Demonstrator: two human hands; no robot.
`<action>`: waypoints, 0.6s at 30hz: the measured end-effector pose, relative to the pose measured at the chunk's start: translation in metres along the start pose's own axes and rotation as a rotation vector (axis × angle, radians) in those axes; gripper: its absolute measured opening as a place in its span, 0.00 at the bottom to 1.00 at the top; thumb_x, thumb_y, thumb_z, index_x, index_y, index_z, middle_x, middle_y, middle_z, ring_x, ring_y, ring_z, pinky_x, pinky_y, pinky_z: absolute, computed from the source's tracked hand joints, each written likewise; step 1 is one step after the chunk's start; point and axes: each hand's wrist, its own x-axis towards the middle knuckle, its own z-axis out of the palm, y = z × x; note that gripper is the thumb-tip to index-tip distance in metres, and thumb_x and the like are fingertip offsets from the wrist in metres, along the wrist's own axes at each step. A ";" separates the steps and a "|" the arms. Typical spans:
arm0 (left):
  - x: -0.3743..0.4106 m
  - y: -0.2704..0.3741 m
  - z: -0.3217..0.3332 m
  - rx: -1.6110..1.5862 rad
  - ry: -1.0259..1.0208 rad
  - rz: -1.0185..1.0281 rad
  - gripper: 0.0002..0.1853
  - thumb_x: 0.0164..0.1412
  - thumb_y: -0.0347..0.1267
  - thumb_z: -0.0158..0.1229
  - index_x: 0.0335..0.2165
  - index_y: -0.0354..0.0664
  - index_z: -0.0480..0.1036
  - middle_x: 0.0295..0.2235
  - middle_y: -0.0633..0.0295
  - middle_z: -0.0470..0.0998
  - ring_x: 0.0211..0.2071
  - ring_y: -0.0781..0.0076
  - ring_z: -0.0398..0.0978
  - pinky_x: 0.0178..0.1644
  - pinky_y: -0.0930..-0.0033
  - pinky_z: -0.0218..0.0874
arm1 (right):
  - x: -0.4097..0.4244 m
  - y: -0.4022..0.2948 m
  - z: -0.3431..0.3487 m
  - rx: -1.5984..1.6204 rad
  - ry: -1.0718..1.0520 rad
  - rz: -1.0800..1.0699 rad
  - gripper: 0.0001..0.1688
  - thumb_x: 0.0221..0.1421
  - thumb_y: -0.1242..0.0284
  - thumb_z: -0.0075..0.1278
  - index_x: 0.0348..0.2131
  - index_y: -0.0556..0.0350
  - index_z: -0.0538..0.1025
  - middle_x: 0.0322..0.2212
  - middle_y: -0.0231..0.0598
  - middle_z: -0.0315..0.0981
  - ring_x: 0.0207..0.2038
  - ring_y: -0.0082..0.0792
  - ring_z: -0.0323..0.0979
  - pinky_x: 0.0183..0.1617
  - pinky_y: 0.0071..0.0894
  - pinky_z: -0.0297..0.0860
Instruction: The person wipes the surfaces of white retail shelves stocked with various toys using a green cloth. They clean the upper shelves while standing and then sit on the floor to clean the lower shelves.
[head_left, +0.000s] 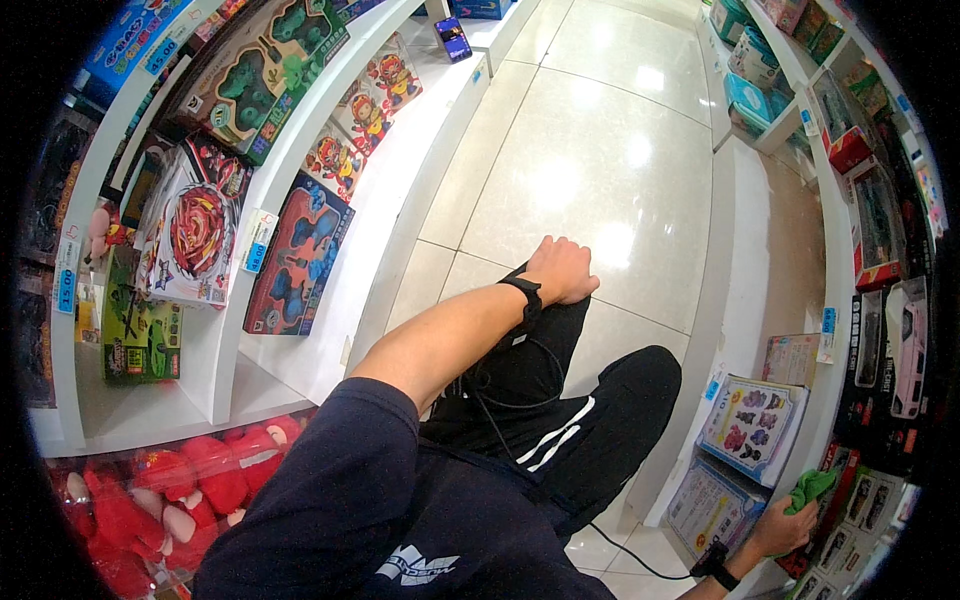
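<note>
My left hand (561, 270) is curled into a loose fist and rests on my bent knee, with a black band on the wrist; no object shows in it. At the lower right my right hand (784, 527), also with a black wristband, grips a green cloth (810, 489). The cloth bunches above the fingers, beside boxed toys on the right shelf. Just left of this hand lie a blue-edged boxed set (712, 510) and a white box with pictured figures (750, 431). A black cable (637, 559) runs to the right wrist.
White shelving (420, 172) with boxed toys stands on the left, above red plush toys (202, 480). A smartphone (452, 39) leans at that shelf's far end. Boxed model cars (907, 349) line the right shelf. Between the shelves runs a tiled floor (585, 172).
</note>
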 end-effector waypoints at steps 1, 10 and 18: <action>0.000 0.000 0.000 -0.002 0.002 0.000 0.23 0.58 0.46 0.53 0.36 0.34 0.78 0.35 0.46 0.80 0.42 0.49 0.76 0.51 0.52 0.62 | 0.000 0.001 0.001 0.004 -0.002 -0.002 0.33 0.60 0.58 0.47 0.59 0.57 0.70 0.59 0.43 0.68 0.62 0.43 0.64 0.63 0.55 0.60; -0.002 0.000 0.001 -0.004 0.019 0.006 0.24 0.58 0.46 0.52 0.36 0.34 0.78 0.35 0.46 0.80 0.42 0.49 0.76 0.52 0.52 0.62 | -0.002 -0.004 -0.008 -0.023 -0.033 0.010 0.32 0.60 0.58 0.48 0.59 0.56 0.70 0.59 0.43 0.68 0.62 0.44 0.64 0.62 0.55 0.60; -0.002 0.000 0.000 0.006 0.012 0.011 0.23 0.58 0.45 0.51 0.36 0.34 0.78 0.36 0.46 0.80 0.41 0.48 0.77 0.50 0.51 0.63 | 0.000 0.003 0.006 0.000 0.019 -0.034 0.32 0.60 0.59 0.46 0.59 0.58 0.70 0.59 0.44 0.68 0.62 0.44 0.65 0.61 0.55 0.61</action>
